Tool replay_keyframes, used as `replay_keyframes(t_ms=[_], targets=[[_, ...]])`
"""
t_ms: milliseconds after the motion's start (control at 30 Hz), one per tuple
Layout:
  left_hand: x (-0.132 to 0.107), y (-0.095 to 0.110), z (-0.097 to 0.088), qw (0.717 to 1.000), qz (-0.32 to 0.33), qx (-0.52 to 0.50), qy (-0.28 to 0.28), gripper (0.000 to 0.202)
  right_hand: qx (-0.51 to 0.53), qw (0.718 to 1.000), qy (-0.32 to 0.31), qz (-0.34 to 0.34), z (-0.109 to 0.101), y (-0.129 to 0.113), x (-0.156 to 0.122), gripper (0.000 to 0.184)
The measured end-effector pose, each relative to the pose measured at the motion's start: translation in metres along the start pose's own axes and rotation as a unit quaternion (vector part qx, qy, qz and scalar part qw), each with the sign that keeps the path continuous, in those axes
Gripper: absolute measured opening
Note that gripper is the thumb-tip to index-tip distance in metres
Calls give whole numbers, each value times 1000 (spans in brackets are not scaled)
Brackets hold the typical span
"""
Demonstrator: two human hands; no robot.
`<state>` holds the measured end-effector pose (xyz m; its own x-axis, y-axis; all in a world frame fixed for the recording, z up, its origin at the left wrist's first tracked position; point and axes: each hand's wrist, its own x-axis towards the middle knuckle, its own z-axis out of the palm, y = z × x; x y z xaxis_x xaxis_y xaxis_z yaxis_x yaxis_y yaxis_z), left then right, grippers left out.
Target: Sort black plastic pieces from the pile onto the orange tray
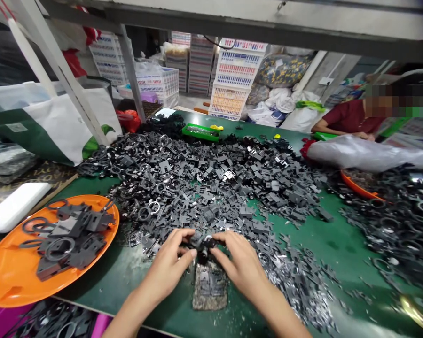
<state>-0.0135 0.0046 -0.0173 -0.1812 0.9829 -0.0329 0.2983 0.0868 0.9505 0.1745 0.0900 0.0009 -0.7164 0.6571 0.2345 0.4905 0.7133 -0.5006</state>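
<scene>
Presently, near the front edge of the green desk [312,241], left hand [172,256] and right hand [238,256] both have fingers closed on a small dark cluster [206,245], held between them at the far end of a worn block [210,303]. Loose dark parts [183,188] heaped from mid-desk toward the far edge; orange plate [17,281] at the front left corner, bearing larger dark pieces [68,227] and rings [59,249].

Your left hand [174,257] and right hand [240,258] partly hide the dark parts [204,246], details too small to tell; magenta bin [0,320] cut off lower left; gold-coloured object [416,311] blurred, lower right.
</scene>
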Motion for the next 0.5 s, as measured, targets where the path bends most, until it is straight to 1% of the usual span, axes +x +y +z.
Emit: replay_keyframes(t_ms=[33, 100, 300, 367, 467, 500], targets=[[1, -2, 1, 1000, -6, 3, 4, 25, 7, 1000, -4, 13, 1, 1, -2, 15], [1, -3, 2, 1000, -14, 9, 3, 19, 20, 999, -16, 33, 3, 2, -4, 15], [0, -1, 2, 999, -4, 49, 7, 19, 28, 996, -47, 71, 7, -1, -7, 15], [0, 0, 3, 998, -6, 65, 14, 19, 29, 997, -51, 58, 7, -5, -7, 21], [0, 3, 7, 997, -1, 81, 14, 19, 28, 998, -55, 5, 9, -13, -4, 41], [0, 5, 8, 996, 5, 90, 12, 19, 26, 998, -53, -7, 11, -15, -2, 44]])
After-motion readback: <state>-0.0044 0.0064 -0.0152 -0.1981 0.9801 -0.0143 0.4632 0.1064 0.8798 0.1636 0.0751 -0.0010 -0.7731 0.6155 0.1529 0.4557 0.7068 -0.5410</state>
